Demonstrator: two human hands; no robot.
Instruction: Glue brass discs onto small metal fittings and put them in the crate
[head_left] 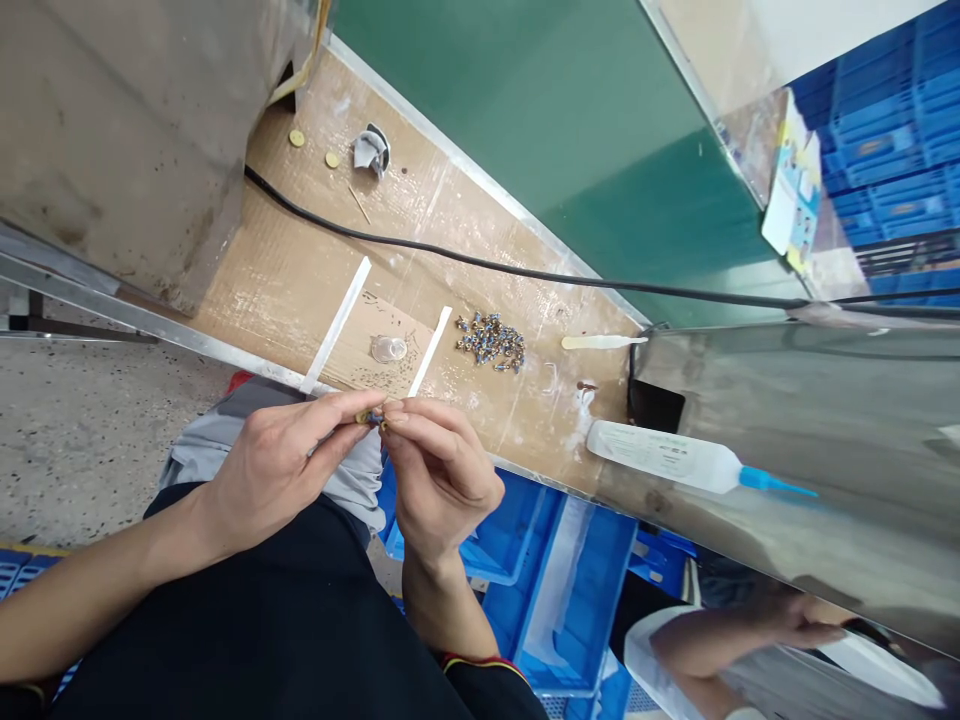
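Observation:
My left hand (pixel 281 460) and my right hand (pixel 439 470) meet at the fingertips just in front of the bench edge. Pinched between thumb and fingers of both is a small brass-and-blue part (pixel 373 416), mostly hidden by the fingertips. Beyond them on the bench lies a loose pile of small parts (pixel 491 341), with similar brass and blue colours. A small clear dish (pixel 388 348) sits between two white tape strips, and tiny dark pieces (pixel 382 380) are scattered around it.
A black cable (pixel 420 246) crosses the cardboard-covered bench (pixel 262 270). To the right lie a white bottle with a blue nozzle (pixel 667 457) and a pale flat stick (pixel 600 342). Blue crates (pixel 577 590) stand below. Another person's hand (pixel 806 620) shows at lower right.

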